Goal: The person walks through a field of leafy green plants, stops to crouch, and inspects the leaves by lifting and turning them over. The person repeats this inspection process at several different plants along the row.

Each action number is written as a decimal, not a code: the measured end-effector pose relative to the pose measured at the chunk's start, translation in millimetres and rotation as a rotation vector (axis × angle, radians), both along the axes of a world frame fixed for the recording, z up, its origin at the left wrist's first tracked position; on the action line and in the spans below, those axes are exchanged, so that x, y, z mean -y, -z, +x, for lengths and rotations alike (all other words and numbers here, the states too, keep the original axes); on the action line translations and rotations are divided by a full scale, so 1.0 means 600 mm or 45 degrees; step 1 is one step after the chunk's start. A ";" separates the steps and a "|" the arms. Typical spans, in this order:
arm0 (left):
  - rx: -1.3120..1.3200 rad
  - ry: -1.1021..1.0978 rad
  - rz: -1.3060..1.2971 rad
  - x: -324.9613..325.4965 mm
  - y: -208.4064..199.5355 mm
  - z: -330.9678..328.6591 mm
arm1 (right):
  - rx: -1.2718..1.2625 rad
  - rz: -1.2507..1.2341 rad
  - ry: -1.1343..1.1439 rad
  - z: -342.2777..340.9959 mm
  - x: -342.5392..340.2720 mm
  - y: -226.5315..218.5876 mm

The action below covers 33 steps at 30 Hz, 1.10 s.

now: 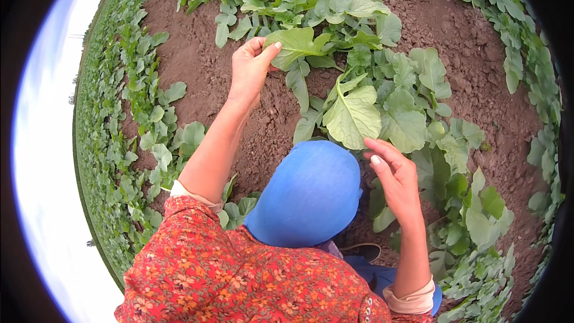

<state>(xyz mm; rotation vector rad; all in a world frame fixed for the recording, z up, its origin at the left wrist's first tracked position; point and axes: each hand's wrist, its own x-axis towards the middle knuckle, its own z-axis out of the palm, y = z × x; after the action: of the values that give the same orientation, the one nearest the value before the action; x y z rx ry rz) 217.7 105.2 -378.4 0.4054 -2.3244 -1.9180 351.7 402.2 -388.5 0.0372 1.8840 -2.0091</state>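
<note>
My left hand (251,66) pinches the edge of a broad green leaf (297,46) between thumb and fingers, on the left side of a leafy crop plant. Below and to the right, a paler leaf (353,115) hangs with its veined face showing. Its tip lies beside the fingertips of my right hand (396,173); whether they touch it I cannot tell. That hand's thumb and fingers are apart, with nothing between them. More leaves (406,121) of the same row spread behind and right of the pale one.
Brown crumbly soil (460,42) runs between the rows. Further rows of leafy plants (128,125) stand at left and along the right rim (520,30). My blue-covered knee (305,197) rises between my arms, with a shoe (365,251) beside it.
</note>
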 end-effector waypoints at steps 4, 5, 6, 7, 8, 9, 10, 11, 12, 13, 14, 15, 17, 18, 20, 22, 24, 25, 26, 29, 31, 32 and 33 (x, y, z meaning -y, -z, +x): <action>0.098 -0.016 0.080 0.016 0.000 -0.017 | -0.024 -0.017 -0.002 0.001 0.008 -0.006; 0.097 -0.021 0.089 0.017 -0.001 -0.017 | -0.024 -0.039 0.000 0.000 0.011 -0.008; 0.097 -0.023 0.102 0.016 0.000 -0.018 | -0.023 -0.058 0.004 -0.001 0.014 -0.010; 0.097 -0.025 0.113 0.016 0.000 -0.019 | -0.030 -0.079 0.011 -0.003 0.020 -0.013; 0.098 -0.028 0.111 0.016 0.000 -0.019 | -0.039 -0.101 0.017 -0.005 0.027 -0.017; 0.098 -0.028 0.111 0.014 0.001 -0.020 | -0.048 -0.120 0.026 -0.007 0.033 -0.019; 0.097 -0.027 0.112 0.012 0.002 -0.022 | -0.099 -0.126 0.015 -0.011 0.039 -0.021; 0.092 -0.019 0.096 0.012 0.003 -0.023 | -0.139 -0.148 -0.016 -0.013 0.045 -0.022; 0.090 -0.016 0.078 0.015 0.005 -0.022 | -0.190 -0.141 -0.064 -0.015 0.051 -0.028; 0.088 -0.011 0.061 0.017 0.006 -0.022 | -0.240 -0.132 -0.111 -0.015 0.053 -0.036; 0.083 0.002 0.062 0.018 0.006 -0.022 | -0.279 -0.087 -0.177 -0.015 0.052 -0.045; 0.087 -0.008 0.035 0.016 0.004 -0.021 | -0.346 -0.085 -0.184 -0.012 0.049 -0.045; 0.095 -0.019 -0.018 0.007 -0.003 -0.024 | -0.442 0.021 -0.195 0.002 0.027 -0.054; 0.096 -0.034 -0.030 0.004 -0.005 -0.022 | -0.426 0.081 -0.219 0.012 0.012 -0.060; 0.034 0.001 -0.077 0.027 -0.003 -0.023 | -0.379 0.218 -0.259 0.037 -0.022 -0.071; -0.036 0.033 -0.133 0.023 -0.007 -0.025 | -0.315 0.293 -0.299 0.065 -0.059 -0.079; -0.164 0.098 -0.308 0.000 -0.032 -0.025 | -0.195 0.339 -0.286 0.098 -0.097 -0.081; -0.283 0.142 -0.328 -0.018 -0.042 -0.025 | -0.137 0.339 -0.254 0.115 -0.111 -0.078; -0.316 0.215 -0.380 -0.040 -0.052 -0.023 | -0.079 0.337 -0.224 0.127 -0.122 -0.074; -0.477 0.564 -0.643 -0.125 -0.082 -0.015 | 0.017 0.268 -0.084 0.149 -0.134 -0.043; -0.612 0.791 -0.901 -0.175 -0.089 -0.021 | -0.092 0.352 -0.114 0.143 -0.125 -0.042; -0.596 0.889 -0.978 -0.198 -0.085 -0.026 | -0.163 0.383 -0.149 0.139 -0.122 -0.039; -0.587 0.989 -1.046 -0.224 -0.077 -0.037 | -0.232 0.425 -0.178 0.136 -0.120 -0.037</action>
<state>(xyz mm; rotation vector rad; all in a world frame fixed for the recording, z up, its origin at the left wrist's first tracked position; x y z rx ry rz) 195.7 239.8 -332.2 -1.0038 -2.7968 -0.8303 433.3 473.9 -366.6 -0.1890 2.2508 -1.6370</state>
